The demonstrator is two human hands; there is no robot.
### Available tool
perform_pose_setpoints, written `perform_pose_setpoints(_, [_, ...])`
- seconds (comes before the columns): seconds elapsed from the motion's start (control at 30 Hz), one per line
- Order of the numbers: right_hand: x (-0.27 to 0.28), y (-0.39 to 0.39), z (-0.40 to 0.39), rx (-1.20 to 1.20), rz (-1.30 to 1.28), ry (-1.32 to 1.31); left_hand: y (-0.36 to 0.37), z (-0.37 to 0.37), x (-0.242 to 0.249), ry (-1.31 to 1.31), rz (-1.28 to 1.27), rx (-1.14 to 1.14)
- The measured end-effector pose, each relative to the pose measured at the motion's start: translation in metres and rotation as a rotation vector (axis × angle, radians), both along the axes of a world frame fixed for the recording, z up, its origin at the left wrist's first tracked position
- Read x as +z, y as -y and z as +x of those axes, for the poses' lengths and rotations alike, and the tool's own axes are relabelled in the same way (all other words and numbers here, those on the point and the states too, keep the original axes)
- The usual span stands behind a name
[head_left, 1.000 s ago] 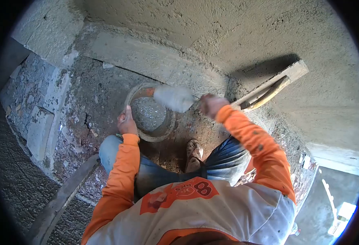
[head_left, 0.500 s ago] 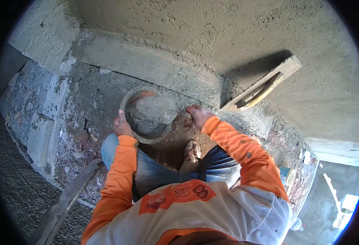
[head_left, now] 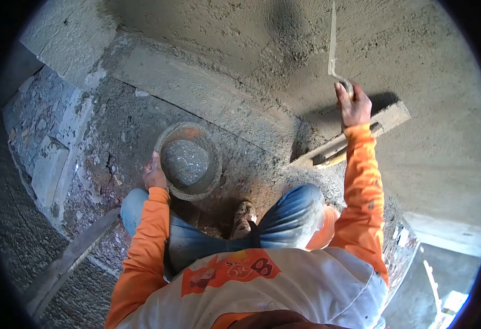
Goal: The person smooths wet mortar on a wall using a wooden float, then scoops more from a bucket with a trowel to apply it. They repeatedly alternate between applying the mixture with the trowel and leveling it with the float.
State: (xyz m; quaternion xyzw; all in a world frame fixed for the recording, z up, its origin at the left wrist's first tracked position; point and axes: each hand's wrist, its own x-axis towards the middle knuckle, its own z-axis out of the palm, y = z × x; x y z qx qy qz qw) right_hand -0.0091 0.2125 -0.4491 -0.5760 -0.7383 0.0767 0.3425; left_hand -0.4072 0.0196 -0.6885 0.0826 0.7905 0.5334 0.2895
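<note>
My left hand (head_left: 154, 174) is closed on the left rim of a round bucket (head_left: 215, 174), thumb over the edge. Wet grey mortar (head_left: 185, 163) lies inside it. Up at the right, my right hand (head_left: 355, 107) grips the handle of a trowel (head_left: 332, 49). The blade points away from me and shows nearly edge-on, close in front of the rough plastered wall (head_left: 246, 38). Below and beside that hand a long plastering float (head_left: 395, 116) leans against the wall, its handle partly hidden by my wrist and sleeve.
A long wooden board (head_left: 68, 263) lies at the lower left, close to my left knee. Flat slab pieces (head_left: 50, 172) rest on the rubble at the left. A low ledge (head_left: 196, 90) runs along the wall's foot. An orange object (head_left: 324, 229) shows beside my right knee.
My right hand has risen from beside the bucket to the wall with the trowel. The trowel blade has left the bucket. The bucket, held by my left hand, sits slightly further left.
</note>
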Motion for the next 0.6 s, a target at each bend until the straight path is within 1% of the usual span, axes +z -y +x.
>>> perform_pose_setpoints(0.07, [-0.013,0.014,-0.012,0.155,0.006,-0.086,-0.003,0.007,0.001,-0.033,-0.036,-0.090])
perform_pose_setpoints(0.1, [-0.030,0.020,-0.018,0.185,-0.062,0.101,-0.007,0.010,-0.001,-0.035,-0.037,-0.074])
perform_pose_setpoints(0.13, [-0.032,0.033,-0.040,0.200,-0.275,0.266,-0.010,0.013,-0.005,-0.112,-0.068,-0.106])
perform_pose_setpoints(0.17, [-0.098,0.026,-0.031,0.465,-0.311,0.211,-0.014,0.014,-0.006,-0.193,-0.098,-0.136])
perform_pose_setpoints(0.23, [-0.125,0.031,-0.080,0.569,-0.595,0.659,-0.024,0.024,0.004,-0.252,-0.133,-0.123])
perform_pose_setpoints(0.27, [-0.154,0.030,-0.098,0.673,-0.494,0.855,-0.026,0.028,0.008,-0.301,-0.172,-0.132])
perform_pose_setpoints(0.3, [-0.190,0.029,-0.113,0.775,-0.378,1.049,-0.028,0.031,0.001,-0.382,-0.215,-0.112])
perform_pose_setpoints(0.33, [-0.222,0.034,-0.130,0.781,-0.429,1.063,-0.028,0.038,0.010,-0.388,-0.234,-0.087])
perform_pose_setpoints(0.37, [-0.250,0.039,-0.145,0.783,-0.482,1.078,-0.031,0.048,0.025,-0.362,-0.192,-0.077])
perform_pose_setpoints(0.4, [-0.270,0.048,-0.159,0.811,-0.471,1.075,-0.033,0.051,0.033,-0.336,-0.145,-0.064])
perform_pose_setpoints(0.47, [-0.295,0.072,-0.169,0.807,-0.737,0.962,-0.031,0.039,0.006,-0.281,-0.134,-0.016])
perform_pose_setpoints(0.5, [-0.273,0.076,-0.169,0.829,-0.739,0.971,-0.029,0.027,-0.005,-0.234,-0.110,-0.005])
perform_pose_setpoints(0.53, [-0.248,0.076,-0.165,0.772,-0.912,0.916,-0.025,0.020,-0.018,-0.181,-0.083,0.004])
perform_pose_setpoints(0.57, [-0.230,0.073,-0.161,0.700,-1.079,0.864,-0.024,0.016,-0.006,-0.171,-0.121,0.047])
perform_pose_setpoints(0.6, [-0.232,0.071,-0.153,0.711,-1.084,0.898,-0.021,0.009,-0.002,-0.145,-0.128,0.070])
